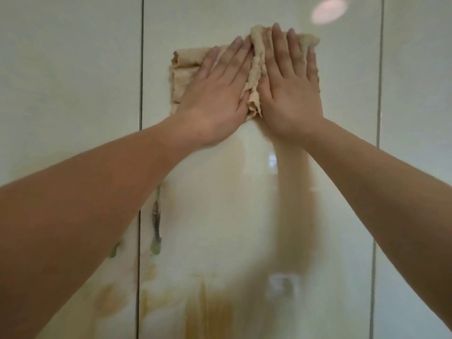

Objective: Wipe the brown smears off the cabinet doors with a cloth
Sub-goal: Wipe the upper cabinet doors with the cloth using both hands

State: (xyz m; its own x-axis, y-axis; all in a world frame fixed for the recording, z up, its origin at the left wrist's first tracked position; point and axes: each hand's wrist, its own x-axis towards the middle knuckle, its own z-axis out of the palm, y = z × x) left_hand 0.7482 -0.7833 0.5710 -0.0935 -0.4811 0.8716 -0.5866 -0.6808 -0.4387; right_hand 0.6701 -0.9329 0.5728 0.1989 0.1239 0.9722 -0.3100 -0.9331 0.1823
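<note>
1. At the far left we see the left cabinet door (68, 81), pale and glossy. Low on it sits a blotchy brown smear (110, 299), and a small greenish drip (114, 250) shows at the edge of our left forearm.
2. A dark vertical gap (141, 69) divides that door from the middle cabinet door (244, 216), the one we are working on.
3. Just right of the gap, a dark brownish drip streak (156, 221) runs down the middle door and ends in a greenish blob.
4. Our left hand (217, 94) lies flat on the tan cloth (186, 69), fingers straight and angled up to the right, pressing it to the door without curling round it.
5. The cloth is spread high on the middle door, under both palms. Its left edge is rolled, and a crumpled ridge of it stands up between our two hands.
6. Our right hand (291, 86) is also flat, fingers straight and pointing up, pressing the right part of the cloth; it grips nothing.
7. Below the hands, faint yellowish film and a reflection of our right arm blur the glossy surface. At the bottom, brown vertical streaks (203, 311) mark the middle door.
8. A second dark gap (379, 94) separates it from the right cabinet door (415, 94). A pinkish oval glare (329, 10) shows near the top.
</note>
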